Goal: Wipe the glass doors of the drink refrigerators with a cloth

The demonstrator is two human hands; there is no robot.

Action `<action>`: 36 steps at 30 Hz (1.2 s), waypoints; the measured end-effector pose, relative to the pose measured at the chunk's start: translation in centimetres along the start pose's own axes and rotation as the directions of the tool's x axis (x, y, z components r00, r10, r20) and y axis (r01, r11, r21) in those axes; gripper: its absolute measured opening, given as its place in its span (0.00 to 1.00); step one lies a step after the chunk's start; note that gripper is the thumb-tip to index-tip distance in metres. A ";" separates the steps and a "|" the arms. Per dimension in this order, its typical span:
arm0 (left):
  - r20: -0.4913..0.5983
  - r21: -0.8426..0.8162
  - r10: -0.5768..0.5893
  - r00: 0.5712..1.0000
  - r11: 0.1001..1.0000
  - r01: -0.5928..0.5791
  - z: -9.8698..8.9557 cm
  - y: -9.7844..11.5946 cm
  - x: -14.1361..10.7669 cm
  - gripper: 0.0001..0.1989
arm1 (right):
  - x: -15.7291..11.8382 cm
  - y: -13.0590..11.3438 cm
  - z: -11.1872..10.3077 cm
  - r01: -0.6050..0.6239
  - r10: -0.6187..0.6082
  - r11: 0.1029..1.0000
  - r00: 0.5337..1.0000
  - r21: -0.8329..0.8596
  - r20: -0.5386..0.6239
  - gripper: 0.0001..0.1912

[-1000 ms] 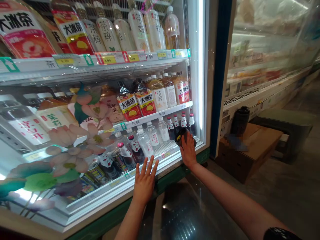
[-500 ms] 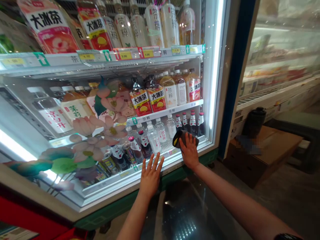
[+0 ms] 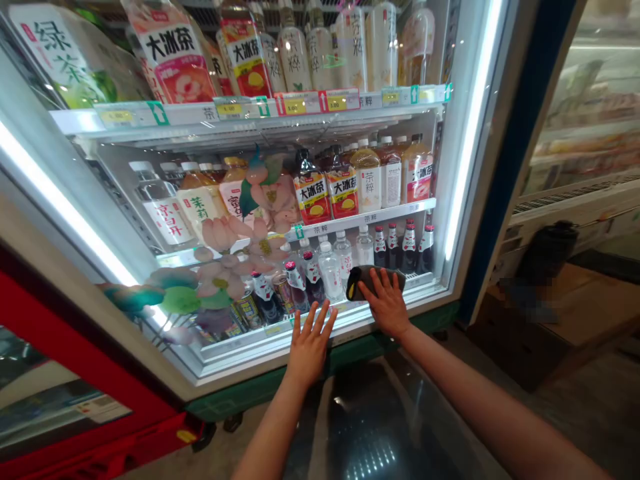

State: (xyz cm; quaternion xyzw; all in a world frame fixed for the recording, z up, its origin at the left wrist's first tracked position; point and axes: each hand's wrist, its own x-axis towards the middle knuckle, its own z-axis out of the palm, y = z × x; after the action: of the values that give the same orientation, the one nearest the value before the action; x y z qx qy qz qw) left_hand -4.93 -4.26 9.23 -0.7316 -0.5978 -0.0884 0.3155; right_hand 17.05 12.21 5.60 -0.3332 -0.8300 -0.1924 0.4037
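Observation:
My right hand [image 3: 386,303] presses a dark grey cloth [image 3: 375,283] against the glass door of a lit drinks fridge, low on the right side. Its fingers are spread over the cloth, which is bunched and shows a bit of yellow at its left end. To the left, my left hand [image 3: 311,343] is open, fingers apart, at the lower part of the glass and holding nothing. Behind the door, bottles stand on the shelves; a clear bottle [image 3: 330,270] and dark bottles with red caps [image 3: 409,248] are nearest the hands. Flower decorations [image 3: 220,283] cover the glass at left.
A red cabinet [image 3: 100,393] adjoins the fridge on the left. At right stand a cardboard box [image 3: 575,300] with a dark container [image 3: 547,250] near it, and an open chilled display [image 3: 580,153]. A dark shiny surface [image 3: 370,413] lies below my arms.
The view has turned left, so the fridge sits further right and more of the red cabinet shows. Both hands and the cloth have shifted slightly left relative to the bottles.

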 end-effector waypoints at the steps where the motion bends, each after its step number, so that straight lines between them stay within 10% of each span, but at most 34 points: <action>1: 0.002 0.003 -0.008 1.000 1.000 0.008 -0.1 -0.2 -0.1 0.42 | 0.1 -0.8 0.1 0.038 -0.038 0.999 0.999 0.005 0.009 0.37; 9: 0.009 0.033 -0.039 0.999 0.999 0.039 -1.4 -2.4 -2.8 0.42 | -2.9 2.1 0.1 0.239 -0.239 0.971 0.971 0.016 0.022 0.37; 13: 0.022 0.041 -0.085 0.996 0.996 0.084 -2.0 -4.0 -4.0 0.42 | 0.3 -1.8 0.2 0.056 -0.055 0.998 0.997 0.008 -0.054 0.40; 17: 0.014 0.044 -0.123 0.992 0.992 0.122 -2.7 -5.2 -4.8 0.44 | 1.3 -6.2 0.4 0.198 -0.197 0.978 0.980 0.064 -0.020 0.39; 21: 0.008 0.049 -0.134 0.991 0.990 0.134 -3.2 -6.2 -6.1 0.46 | -1.0 -4.7 0.3 0.388 -0.391 0.915 0.920 0.109 0.005 0.37; 28: -0.009 0.059 -0.167 0.986 0.984 0.168 -3.7 -8.1 -7.2 0.47 | 2.3 -6.3 -0.6 0.128 -0.127 0.991 0.992 0.047 -0.026 0.40; 32: 0.005 0.050 -0.163 0.987 0.985 0.162 -4.0 -8.8 -7.4 0.48 | 2.3 -10.0 0.2 0.280 -0.279 0.956 0.960 0.084 -0.022 0.36; 36: 0.031 0.055 -0.145 0.989 0.988 0.143 -4.3 -9.8 -8.6 0.48 | -0.2 -8.3 0.8 0.405 -0.409 0.906 0.912 0.122 0.009 0.35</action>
State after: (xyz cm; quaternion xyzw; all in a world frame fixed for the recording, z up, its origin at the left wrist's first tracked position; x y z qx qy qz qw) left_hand -15.27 -12.91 11.76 -0.6794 -0.6565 -0.0824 0.3172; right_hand 10.79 6.73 4.49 -0.1315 -0.8979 -0.2174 0.3595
